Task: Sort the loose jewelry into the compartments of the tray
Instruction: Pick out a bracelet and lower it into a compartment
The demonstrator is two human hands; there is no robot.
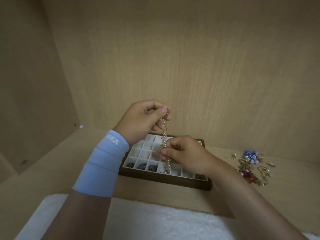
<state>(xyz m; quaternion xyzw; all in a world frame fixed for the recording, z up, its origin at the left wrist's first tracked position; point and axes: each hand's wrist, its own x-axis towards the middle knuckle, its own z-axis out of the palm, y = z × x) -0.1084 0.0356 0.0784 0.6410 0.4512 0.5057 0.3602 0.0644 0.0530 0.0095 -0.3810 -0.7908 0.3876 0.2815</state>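
Wood-grain panels close us in on three sides, and the same pale board forms the shelf (52, 170) carrying the tray (166, 181), with white fleece just nearer us. Right of the tray lies the loose jewelry (251, 167). Above the tray we hold a pearl strand (164, 134) upright: our left hand (142, 118) pinches its top, our right hand (181, 153) pinches lower down. We judge the dangling tail could snag a divider or coil across two compartments if released carelessly.
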